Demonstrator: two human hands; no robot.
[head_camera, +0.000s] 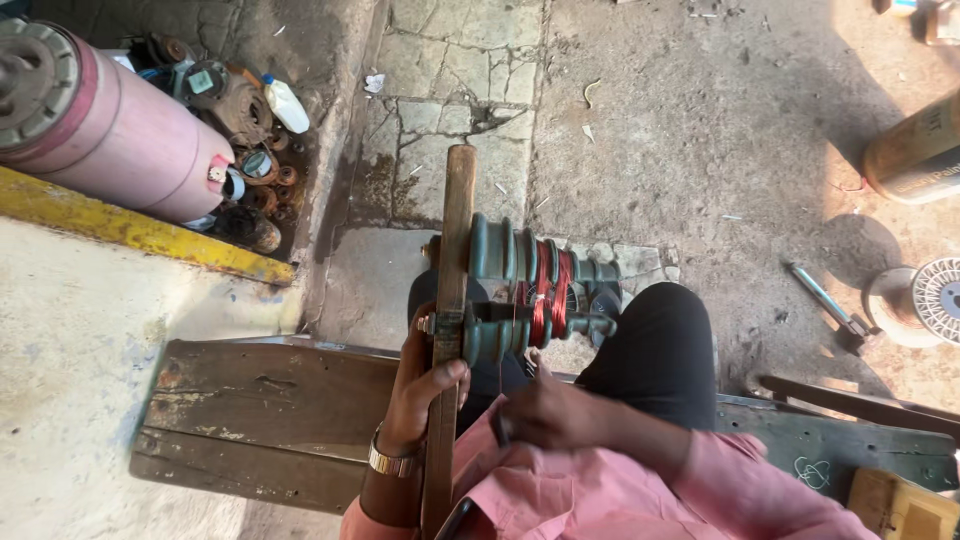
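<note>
A hand coil winder stands between my knees: a long wooden bar (455, 230) carrying grey-green stepped formers (497, 250) with red copper wire (548, 290) wound in their grooves. My left hand (425, 385) grips the wooden bar from the left, a metal watch on its wrist. My right hand (545, 412) sits just below the formers, fingers curled close to my pink shirt; a thin strand of wire seems to run down to it, but whether it holds it I cannot tell.
I sit on a worn wooden bench (260, 420). A pink motor casing (110, 130) and rusty parts (245, 150) lie at left behind a yellow curb (130, 232). A hammer (825, 305), a stator (930, 295) and a brown cylinder (915, 155) lie at right.
</note>
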